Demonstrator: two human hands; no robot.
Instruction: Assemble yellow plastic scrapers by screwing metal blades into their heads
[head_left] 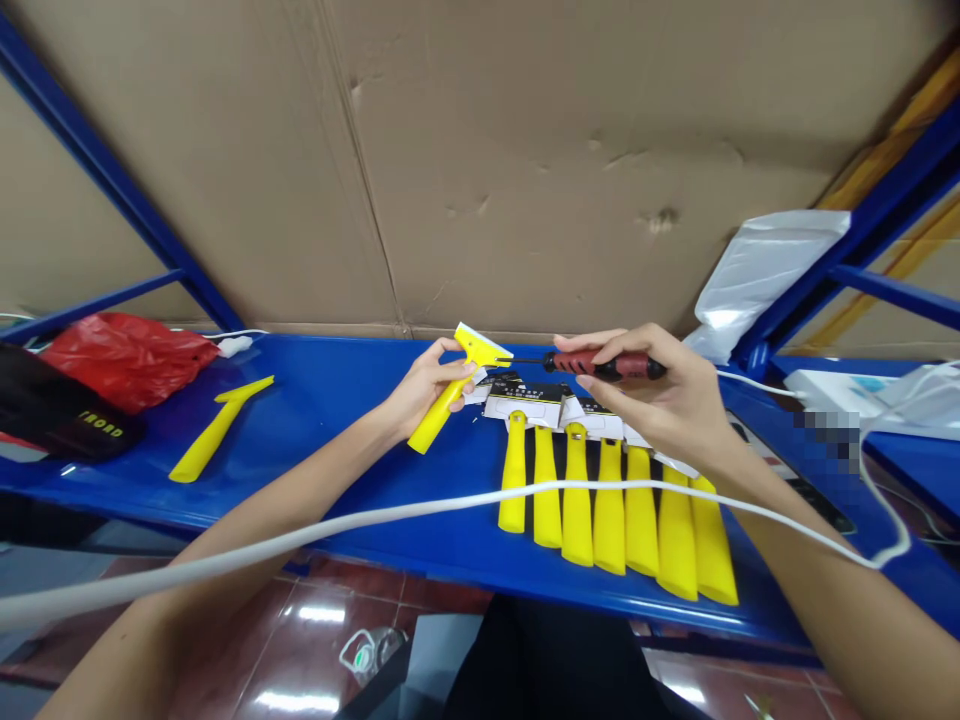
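Note:
My left hand (429, 385) is closed around the handle of a yellow scraper (435, 418), whose wide head with a pale edge points up and away. In my right hand (660, 385) is a red and black screwdriver (607, 364), held level. Its thin shaft reaches left to the scraper's head; whether the tip sits in a screw is too small to tell. Below my hands several yellow scrapers (577, 500) lie in a row, handles toward me, their heads under black and white printed cards (525, 402). Another yellow scraper (214, 430) lies alone at the left.
A blue table (337, 440) stands against a cardboard wall (525, 180). A red plastic bag (135, 355) and a black pouch (67, 410) lie at left. A white cable (420, 510) crosses the view in front of my forearms. Clear plastic packaging (772, 265) leans at back right.

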